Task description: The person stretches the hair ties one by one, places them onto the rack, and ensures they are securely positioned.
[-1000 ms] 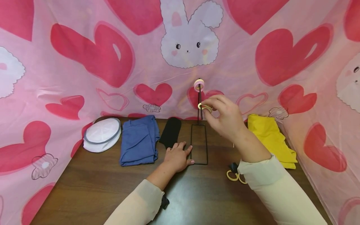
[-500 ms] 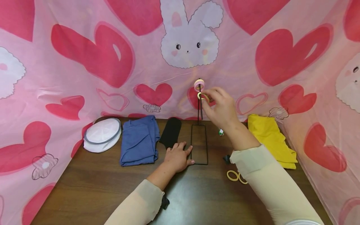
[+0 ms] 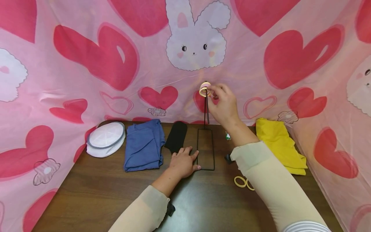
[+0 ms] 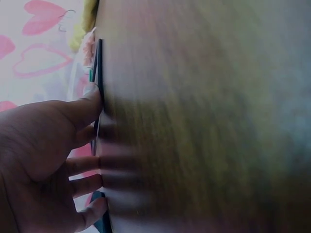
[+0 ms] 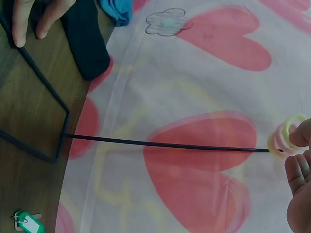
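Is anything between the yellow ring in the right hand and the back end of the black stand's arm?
Yes: a pink ring, with yellow showing behind it, sits near the back of the black arm, just beyond the yellow ring that the right hand pinches. No other obstacle shows.

The head view looks forward and down, the wrist views sideways from nearer, all sharing the black stand (image 5: 170, 145).

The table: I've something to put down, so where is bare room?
Bare table: front left, before the white disc and blue cloth; front middle, between left sleeve and right sleeve. Crowded: back left, with disc, cloth and black sock; the centre, with left hand touching the stand; the right, with yellow rings, sleeve and yellow cloth.
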Tool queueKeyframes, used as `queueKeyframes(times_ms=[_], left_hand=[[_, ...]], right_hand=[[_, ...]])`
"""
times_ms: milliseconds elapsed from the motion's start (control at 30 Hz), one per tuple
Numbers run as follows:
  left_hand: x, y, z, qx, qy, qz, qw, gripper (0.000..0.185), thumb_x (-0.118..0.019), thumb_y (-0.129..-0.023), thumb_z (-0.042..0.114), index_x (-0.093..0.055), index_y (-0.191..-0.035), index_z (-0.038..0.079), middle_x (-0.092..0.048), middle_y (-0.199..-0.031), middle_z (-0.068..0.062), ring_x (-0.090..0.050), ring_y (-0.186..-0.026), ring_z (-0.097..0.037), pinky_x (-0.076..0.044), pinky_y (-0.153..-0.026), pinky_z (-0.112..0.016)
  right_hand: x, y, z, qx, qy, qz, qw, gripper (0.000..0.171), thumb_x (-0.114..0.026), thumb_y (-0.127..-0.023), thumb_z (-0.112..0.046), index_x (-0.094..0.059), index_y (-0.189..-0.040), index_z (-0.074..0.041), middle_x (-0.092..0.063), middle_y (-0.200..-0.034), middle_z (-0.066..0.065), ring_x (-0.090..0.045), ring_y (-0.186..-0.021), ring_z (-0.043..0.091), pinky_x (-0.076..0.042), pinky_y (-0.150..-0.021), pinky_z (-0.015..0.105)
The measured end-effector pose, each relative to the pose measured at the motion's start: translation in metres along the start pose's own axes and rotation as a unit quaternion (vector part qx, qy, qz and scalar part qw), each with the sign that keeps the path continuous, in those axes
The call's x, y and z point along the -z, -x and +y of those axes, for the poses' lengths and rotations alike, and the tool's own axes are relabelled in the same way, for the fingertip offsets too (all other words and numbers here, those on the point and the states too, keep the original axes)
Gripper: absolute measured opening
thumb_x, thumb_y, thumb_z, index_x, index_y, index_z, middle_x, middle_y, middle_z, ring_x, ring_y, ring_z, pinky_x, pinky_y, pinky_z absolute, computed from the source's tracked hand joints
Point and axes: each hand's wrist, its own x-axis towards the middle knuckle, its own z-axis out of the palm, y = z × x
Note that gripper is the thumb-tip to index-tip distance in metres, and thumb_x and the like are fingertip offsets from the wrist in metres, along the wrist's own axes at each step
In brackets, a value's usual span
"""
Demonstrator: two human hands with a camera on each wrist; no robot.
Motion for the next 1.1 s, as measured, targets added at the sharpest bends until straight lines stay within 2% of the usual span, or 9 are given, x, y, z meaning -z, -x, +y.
queueKeyframes(times_ms=[233, 467, 867, 967, 1100], left_hand=[[0.002, 0.002, 0.001, 0.001, 0.005, -0.004, 1.0000, 0.070, -0.054, -0.099, 0.065, -0.041, -0.160, 0.034, -0.034, -0.166, -0.005, -0.034, -0.149, -0.030, -0.039, -0.106, -0.055], [0.001, 0.001, 0.002, 0.003, 0.003, -0.003, 1.0000, 0.071, -0.054, -0.099, 0.065, -0.041, -0.160, 0.034, -0.034, -0.165, -0.005, -0.034, -0.148, -0.030, -0.039, -0.106, -0.055], [0.000, -0.001, 0.002, 0.003, -0.003, -0.004, 1.0000, 0.071, -0.054, -0.099, 0.065, -0.041, -0.161, 0.034, -0.034, -0.165, -0.005, -0.035, -0.147, -0.031, -0.039, -0.106, -0.055], [0.000, -0.001, 0.002, 0.004, -0.003, -0.004, 1.0000, 0.071, -0.055, -0.099, 0.065, -0.041, -0.160, 0.034, -0.034, -0.165, -0.005, -0.035, -0.147, -0.031, -0.039, -0.105, -0.055], [0.000, -0.001, 0.002, 0.005, -0.001, -0.005, 1.0000, 0.070, -0.055, -0.099, 0.065, -0.041, -0.160, 0.034, -0.034, -0.166, -0.005, -0.034, -0.148, -0.031, -0.039, -0.106, -0.056]], right_hand=[[0.005, 0.006, 0.006, -0.022, 0.002, -0.002, 1.000, 0.027, -0.074, -0.083, 0.005, -0.076, -0.110, 0.003, -0.065, -0.108, 0.017, -0.067, -0.080, 0.027, -0.058, -0.077, 0.042], [0.022, 0.020, 0.008, -0.022, -0.010, -0.003, 1.000, 0.025, -0.073, -0.085, 0.001, -0.077, -0.110, 0.002, -0.066, -0.106, 0.018, -0.067, -0.080, 0.029, -0.056, -0.076, 0.042], [0.058, 0.053, 0.012, -0.013, 0.011, -0.050, 0.999, 0.030, -0.080, -0.082, 0.001, -0.076, -0.113, 0.001, -0.065, -0.110, 0.018, -0.068, -0.081, 0.027, -0.058, -0.077, 0.043], [0.064, 0.062, 0.014, -0.005, 0.019, -0.058, 0.998, 0.032, -0.082, -0.081, 0.002, -0.077, -0.112, -0.001, -0.067, -0.110, 0.016, -0.069, -0.081, 0.025, -0.059, -0.076, 0.040], [0.073, 0.073, 0.014, -0.006, 0.021, -0.063, 0.998, 0.033, -0.083, -0.080, 0.001, -0.077, -0.112, -0.003, -0.068, -0.110, 0.013, -0.070, -0.081, 0.022, -0.058, -0.077, 0.027]])
